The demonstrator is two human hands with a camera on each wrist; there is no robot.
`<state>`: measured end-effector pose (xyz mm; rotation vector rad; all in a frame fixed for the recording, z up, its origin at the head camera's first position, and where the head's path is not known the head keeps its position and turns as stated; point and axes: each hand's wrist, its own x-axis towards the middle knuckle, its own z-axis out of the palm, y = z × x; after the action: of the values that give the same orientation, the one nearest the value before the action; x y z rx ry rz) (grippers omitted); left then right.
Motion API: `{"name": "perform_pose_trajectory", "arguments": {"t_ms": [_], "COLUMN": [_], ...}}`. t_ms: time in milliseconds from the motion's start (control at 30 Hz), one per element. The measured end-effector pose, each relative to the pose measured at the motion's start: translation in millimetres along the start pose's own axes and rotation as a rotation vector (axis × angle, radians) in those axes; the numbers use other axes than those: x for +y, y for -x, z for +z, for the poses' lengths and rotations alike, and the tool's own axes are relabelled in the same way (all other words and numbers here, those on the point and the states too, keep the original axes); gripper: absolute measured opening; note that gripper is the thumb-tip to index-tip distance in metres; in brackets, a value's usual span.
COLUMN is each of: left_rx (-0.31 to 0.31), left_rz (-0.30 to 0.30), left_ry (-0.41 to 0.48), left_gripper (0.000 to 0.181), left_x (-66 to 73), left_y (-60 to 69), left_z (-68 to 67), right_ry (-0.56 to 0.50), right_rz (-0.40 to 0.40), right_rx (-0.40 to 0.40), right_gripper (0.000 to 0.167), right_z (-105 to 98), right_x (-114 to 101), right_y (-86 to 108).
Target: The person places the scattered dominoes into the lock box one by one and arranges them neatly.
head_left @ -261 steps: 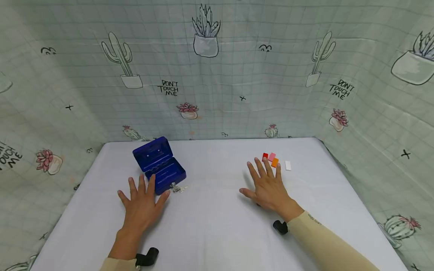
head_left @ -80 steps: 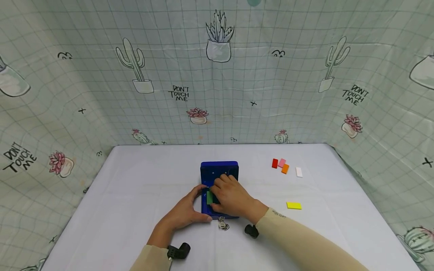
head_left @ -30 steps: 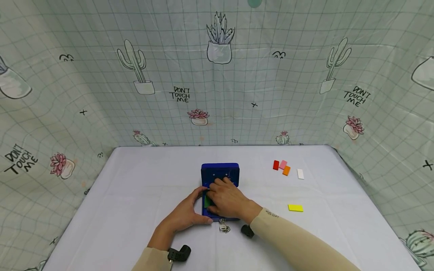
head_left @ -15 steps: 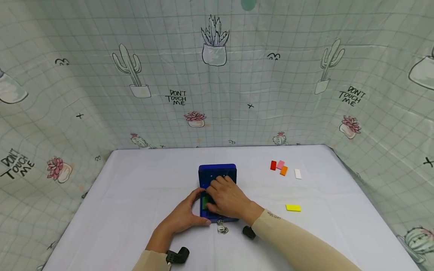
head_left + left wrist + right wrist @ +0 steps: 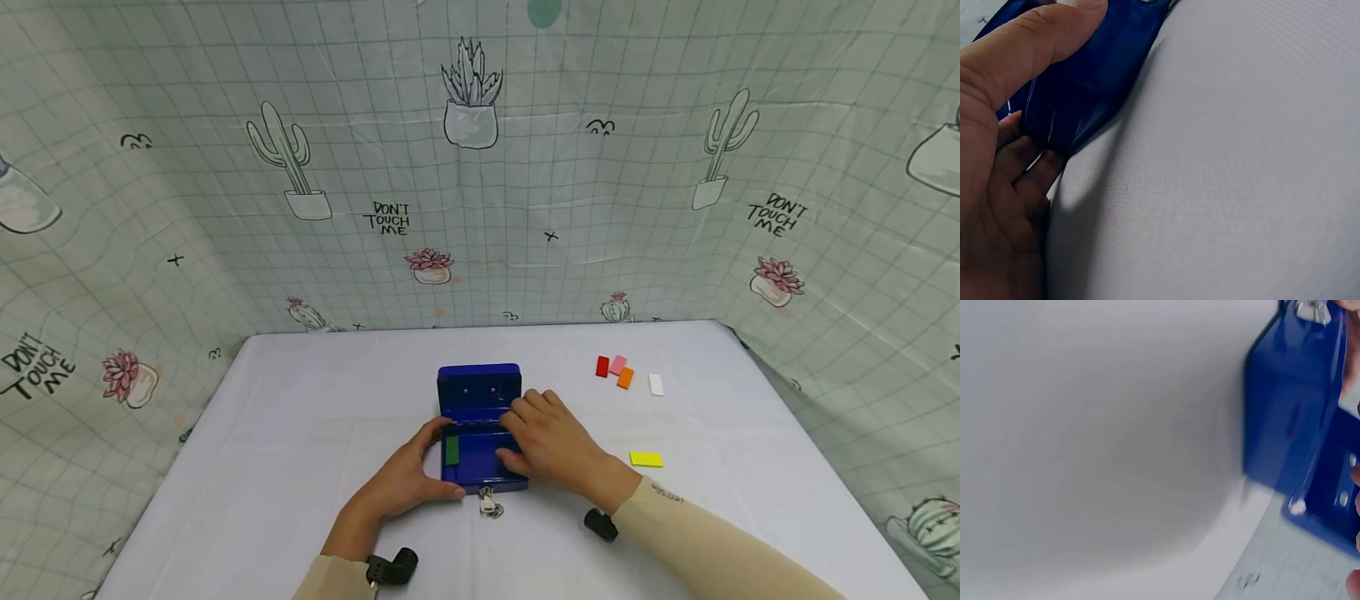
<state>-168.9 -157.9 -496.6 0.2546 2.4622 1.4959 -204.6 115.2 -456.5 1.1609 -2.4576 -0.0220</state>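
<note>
A blue metal cash box (image 5: 477,388) stands with its lid raised in the head view. My left hand (image 5: 399,481) grips its left end, thumb at the front and fingers at the back; the left wrist view shows the thumb (image 5: 1035,44) across the blue wall. Inside, along the left wall, lies a green domino-like block (image 5: 452,451). Over the box's right end is my right hand (image 5: 561,446), fingers loosely bent, with nothing visible in them. The right wrist view catches only its fingertips beside the box (image 5: 1291,400). Small keys (image 5: 489,504) hang at the front lock.
On the white table (image 5: 337,400), a yellow block (image 5: 646,459) lies to the right. Farther back are a red block (image 5: 603,367), a pink block (image 5: 618,364), an orange block (image 5: 626,378) and a white block (image 5: 656,384). A patterned cloth (image 5: 637,208) surrounds the table.
The box has come from the left to the middle. The green block, earlier under my right hand, lies uncovered inside. My right hand has shifted right; the left keeps its hold.
</note>
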Motion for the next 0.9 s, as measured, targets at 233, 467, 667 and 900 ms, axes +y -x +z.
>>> {"name": "perform_pose_trajectory", "arguments": {"t_ms": [233,467,667,900], "left_rx": [0.014,0.021,0.016,0.022], "left_rz": [-0.008,-0.025,-0.041,-0.047], "left_ry": [-0.028,-0.023,-0.033,-0.027], "left_gripper": [0.112,0.112,0.113,0.113], "left_x": [-0.7,0.0,0.3,0.2], "left_y": [-1.4,-1.4,0.3,-0.1], "left_z": [2.1,3.7,4.1,2.9], "right_ry": [0.018,0.062,0.090,0.074], "right_rz": [0.074,0.150,0.166,0.121], "right_rx": [-0.009,-0.066,-0.096,-0.085], "right_gripper": [0.036,0.037,0.031,0.024], "right_z": [-4,-7,-8,-9], "right_x": [32,61,74,78], "right_y": [45.0,96.8,129.2,142.0]}}
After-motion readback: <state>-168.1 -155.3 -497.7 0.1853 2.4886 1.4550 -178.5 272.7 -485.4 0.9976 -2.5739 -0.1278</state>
